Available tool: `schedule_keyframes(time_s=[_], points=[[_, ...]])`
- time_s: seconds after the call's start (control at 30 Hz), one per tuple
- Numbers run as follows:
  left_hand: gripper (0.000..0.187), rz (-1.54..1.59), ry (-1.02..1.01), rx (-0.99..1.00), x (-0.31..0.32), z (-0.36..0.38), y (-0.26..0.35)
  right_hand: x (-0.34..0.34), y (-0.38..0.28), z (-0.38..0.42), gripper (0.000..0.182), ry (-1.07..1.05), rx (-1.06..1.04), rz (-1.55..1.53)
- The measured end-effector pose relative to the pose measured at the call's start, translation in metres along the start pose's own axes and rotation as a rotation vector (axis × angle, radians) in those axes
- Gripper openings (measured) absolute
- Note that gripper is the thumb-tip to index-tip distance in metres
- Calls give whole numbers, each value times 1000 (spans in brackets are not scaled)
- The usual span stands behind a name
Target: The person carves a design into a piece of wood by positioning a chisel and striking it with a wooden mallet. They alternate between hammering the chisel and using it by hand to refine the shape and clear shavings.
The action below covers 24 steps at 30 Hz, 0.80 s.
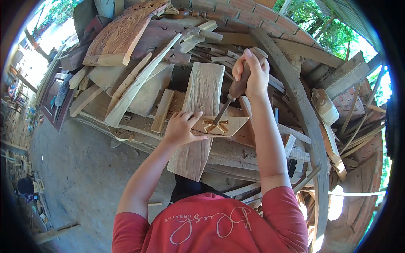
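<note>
My right hand (253, 71) is wrapped round the brown wooden handle of a chisel (222, 110), which slants down to the left. Its tip meets a golden, bow-shaped patch (215, 126) on the face of a small wooden block (234, 123) with a slanted right end. With my left hand (182, 127) I grip the left end of that block, fingers over its top edge. The block lies across a long, rough plank (204, 86) that slopes down toward my lap. The chisel's very tip is too small to make out.
A carved wooden panel (122, 36) leans at the back left. Close to my left hand stands a short wood strip (162, 110). A curved beam (301, 114) rises on the right, near a plastic jug (325, 106). Offcuts are piled behind; concrete floor (88, 168) lies at left.
</note>
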<state>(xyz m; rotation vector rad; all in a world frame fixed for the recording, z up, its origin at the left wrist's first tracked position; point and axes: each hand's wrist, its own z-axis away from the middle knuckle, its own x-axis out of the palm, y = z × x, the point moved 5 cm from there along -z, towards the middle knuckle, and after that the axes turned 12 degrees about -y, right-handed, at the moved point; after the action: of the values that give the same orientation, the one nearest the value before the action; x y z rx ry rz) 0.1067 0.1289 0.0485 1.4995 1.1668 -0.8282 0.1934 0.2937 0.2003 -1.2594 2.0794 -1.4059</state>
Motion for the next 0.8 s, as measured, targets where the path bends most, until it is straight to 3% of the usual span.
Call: schedule_keyframes(time_s=[0.1,0.23,0.53,0.8], points=[[77,29,-29,-13,-1,-1,0,-8,-3,7,24,-78,-101,0],[78,45,-45,-12,0,-2,-2,-24,-11,11,19,-20,-143,-57],[79,52,-47,-22,0,-1,0,5,-24,30,21,-147,-107,-17],[77,18,-29,-61,2,-1,1,29,-29,63,13,-46,-193,137]])
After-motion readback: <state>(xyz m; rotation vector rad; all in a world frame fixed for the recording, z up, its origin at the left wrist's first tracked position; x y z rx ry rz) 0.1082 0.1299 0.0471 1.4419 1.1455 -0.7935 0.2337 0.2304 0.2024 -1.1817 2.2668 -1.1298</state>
